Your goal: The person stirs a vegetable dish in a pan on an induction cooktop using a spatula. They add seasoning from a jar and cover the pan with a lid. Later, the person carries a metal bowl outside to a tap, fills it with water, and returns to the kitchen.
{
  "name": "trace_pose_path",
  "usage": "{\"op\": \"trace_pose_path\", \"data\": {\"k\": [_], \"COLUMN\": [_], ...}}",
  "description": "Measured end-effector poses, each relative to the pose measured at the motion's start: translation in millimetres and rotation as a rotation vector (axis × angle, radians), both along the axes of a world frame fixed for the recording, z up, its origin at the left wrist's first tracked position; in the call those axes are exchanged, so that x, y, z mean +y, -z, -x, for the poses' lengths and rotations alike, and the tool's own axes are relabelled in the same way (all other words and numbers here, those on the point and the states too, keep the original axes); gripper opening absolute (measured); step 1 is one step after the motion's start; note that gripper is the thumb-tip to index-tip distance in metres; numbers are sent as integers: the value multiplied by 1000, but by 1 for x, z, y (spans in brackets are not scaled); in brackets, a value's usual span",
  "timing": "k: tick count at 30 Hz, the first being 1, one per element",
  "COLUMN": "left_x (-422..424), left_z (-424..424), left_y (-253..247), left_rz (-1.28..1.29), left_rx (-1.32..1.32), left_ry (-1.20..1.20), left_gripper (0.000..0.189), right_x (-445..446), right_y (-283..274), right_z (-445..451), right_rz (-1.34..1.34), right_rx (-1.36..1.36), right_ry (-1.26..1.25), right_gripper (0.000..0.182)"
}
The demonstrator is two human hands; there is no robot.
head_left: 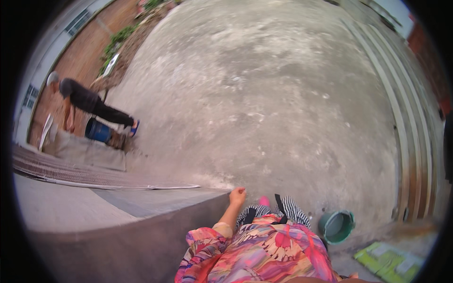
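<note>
My left hand [238, 195] hangs in front of me at the corner of a grey concrete wall [170, 219], its fingers curled, with no object seen in it. Of my right hand only a bit of skin [354, 275] shows at the bottom edge, and what it does is hidden. Striped trousers [295, 210] and one pink shoe [264, 201] are below me. A green bucket [336, 227] stands on the ground to my right.
At the left a person [83, 97] bends near a blue bucket [97, 130]. Concrete steps [400, 106] run along the right side. A yellow-green sack [389, 261] lies at the lower right. A woven mat [88, 175] rests on the ledge at left.
</note>
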State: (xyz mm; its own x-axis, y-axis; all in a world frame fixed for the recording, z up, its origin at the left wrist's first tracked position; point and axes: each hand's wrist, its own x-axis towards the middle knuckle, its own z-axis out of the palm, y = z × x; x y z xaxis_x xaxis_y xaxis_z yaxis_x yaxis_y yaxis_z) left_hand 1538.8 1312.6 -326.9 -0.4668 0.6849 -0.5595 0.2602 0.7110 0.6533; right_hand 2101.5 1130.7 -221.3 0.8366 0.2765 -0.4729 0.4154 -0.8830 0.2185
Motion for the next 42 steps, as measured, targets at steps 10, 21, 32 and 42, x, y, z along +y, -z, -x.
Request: {"op": "trace_pose_path", "data": {"k": [10,21,32,42], "left_x": [133,127,101,92], "left_z": [121,201,342,518], "left_y": [-26,-66,-20,-28], "left_rz": [-152,-307,-348,-413], "left_rx": [-201,-196,-263,-201], "left_ry": [-569,-1423,-1680,-1776], "left_gripper": [10,25,27,30], "right_x": [440,867,891,838], "right_y": [66,58,78,48], "right_z": [62,479,793,933], "right_rz": [-340,-448,-185,-415], "right_rx": [458,795,950,842], "right_ry": [37,-400,-323,-2172], "right_gripper": [30,34,27,35]}}
